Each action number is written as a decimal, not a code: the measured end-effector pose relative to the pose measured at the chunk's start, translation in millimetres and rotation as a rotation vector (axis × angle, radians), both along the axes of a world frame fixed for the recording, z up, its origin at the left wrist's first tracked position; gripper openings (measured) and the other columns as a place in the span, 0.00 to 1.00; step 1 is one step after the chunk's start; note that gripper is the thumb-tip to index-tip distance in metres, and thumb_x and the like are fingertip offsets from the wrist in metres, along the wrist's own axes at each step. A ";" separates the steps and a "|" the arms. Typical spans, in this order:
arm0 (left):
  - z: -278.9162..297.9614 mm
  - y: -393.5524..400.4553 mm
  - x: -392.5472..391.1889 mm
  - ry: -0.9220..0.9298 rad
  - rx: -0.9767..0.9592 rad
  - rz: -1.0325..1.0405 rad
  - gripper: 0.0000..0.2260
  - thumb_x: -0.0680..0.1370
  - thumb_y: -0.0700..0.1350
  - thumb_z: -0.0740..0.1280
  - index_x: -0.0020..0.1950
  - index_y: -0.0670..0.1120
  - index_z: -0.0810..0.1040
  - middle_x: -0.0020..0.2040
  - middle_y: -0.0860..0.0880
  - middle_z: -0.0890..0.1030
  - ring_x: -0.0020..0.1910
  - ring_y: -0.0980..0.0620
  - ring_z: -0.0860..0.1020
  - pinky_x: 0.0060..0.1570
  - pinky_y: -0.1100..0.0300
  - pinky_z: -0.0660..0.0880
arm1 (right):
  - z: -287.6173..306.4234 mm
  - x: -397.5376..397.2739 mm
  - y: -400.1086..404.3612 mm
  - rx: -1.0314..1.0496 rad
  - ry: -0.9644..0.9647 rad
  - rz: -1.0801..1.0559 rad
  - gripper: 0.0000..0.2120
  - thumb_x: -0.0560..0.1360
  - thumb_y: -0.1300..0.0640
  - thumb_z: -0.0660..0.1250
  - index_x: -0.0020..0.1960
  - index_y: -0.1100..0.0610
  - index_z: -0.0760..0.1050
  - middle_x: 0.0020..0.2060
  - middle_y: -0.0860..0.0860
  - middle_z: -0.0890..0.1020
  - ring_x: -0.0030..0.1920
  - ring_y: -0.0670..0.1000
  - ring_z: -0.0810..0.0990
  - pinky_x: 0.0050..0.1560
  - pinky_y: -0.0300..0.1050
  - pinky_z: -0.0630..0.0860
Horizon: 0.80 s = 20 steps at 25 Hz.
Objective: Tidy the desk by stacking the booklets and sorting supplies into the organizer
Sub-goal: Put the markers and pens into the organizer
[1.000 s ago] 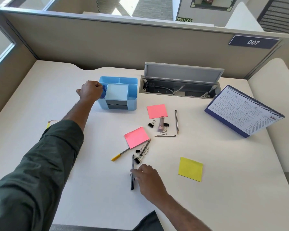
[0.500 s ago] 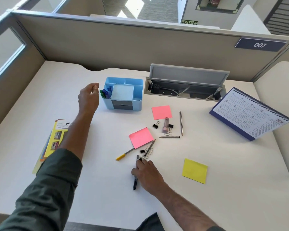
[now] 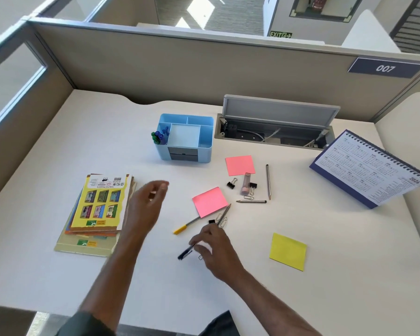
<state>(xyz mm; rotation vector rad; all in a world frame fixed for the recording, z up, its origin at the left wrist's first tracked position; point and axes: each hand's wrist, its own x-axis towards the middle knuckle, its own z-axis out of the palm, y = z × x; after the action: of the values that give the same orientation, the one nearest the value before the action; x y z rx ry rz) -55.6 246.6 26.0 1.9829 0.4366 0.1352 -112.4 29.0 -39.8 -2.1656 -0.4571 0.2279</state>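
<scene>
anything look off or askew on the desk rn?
Yes. The booklets are stacked but fanned out, edges not flush. Pens, binder clips and paper clips lie scattered near the pink sticky pad. The organizer holds only markers in its left slot. The desk's cable hatch lid stands open. Nothing spilled or visibly damaged.

The booklets (image 3: 97, 209) lie in a loose, slightly fanned stack at the left of the desk, a yellow cover with six small pictures on top. The light blue organizer (image 3: 185, 138) stands upright near the back of the desk, with blue and green markers (image 3: 158, 137) upright in its left compartment and two grey drawers in its front. To its right and in front are scattered two pink sticky pads (image 3: 240, 165), a yellow sticky pad (image 3: 288, 251), grey pencils (image 3: 268, 181), a yellow-capped pen (image 3: 186, 225), black binder clips (image 3: 231, 184), paper clips (image 3: 249, 197) and a black pen (image 3: 186, 253) pinched by the right hand (image 3: 212, 249).
</scene>
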 end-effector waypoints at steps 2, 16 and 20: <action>0.2 -12.0 -19.2 0.039 -0.089 -0.016 0.06 0.81 0.47 0.68 0.47 0.51 0.84 0.38 0.51 0.85 0.32 0.53 0.78 0.34 0.56 0.77 | 12.2 7.1 -0.3 0.186 0.156 -0.157 0.09 0.75 0.58 0.69 0.49 0.45 0.82 0.49 0.43 0.77 0.55 0.44 0.76 0.57 0.39 0.72; 45.3 -27.3 -22.1 -0.138 0.099 -0.284 0.06 0.75 0.41 0.76 0.49 0.49 0.85 0.43 0.58 0.84 0.39 0.52 0.81 0.39 0.61 0.76 | 47.5 29.7 11.0 0.404 0.279 -0.299 0.16 0.76 0.56 0.71 0.59 0.39 0.78 0.55 0.40 0.81 0.59 0.44 0.78 0.59 0.45 0.73; 77.5 8.2 23.3 -0.330 0.237 -0.171 0.07 0.77 0.39 0.74 0.51 0.50 0.83 0.44 0.56 0.83 0.38 0.63 0.78 0.41 0.69 0.74 | 35.2 24.5 -1.0 0.341 0.402 -0.266 0.29 0.76 0.52 0.70 0.73 0.37 0.65 0.68 0.36 0.72 0.67 0.35 0.69 0.59 0.32 0.66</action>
<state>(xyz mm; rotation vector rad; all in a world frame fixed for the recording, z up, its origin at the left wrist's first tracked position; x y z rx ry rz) -32.3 254.7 103.5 2.1684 0.0369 0.4148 -87.9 28.0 -4.6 -1.7645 0.0240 0.3951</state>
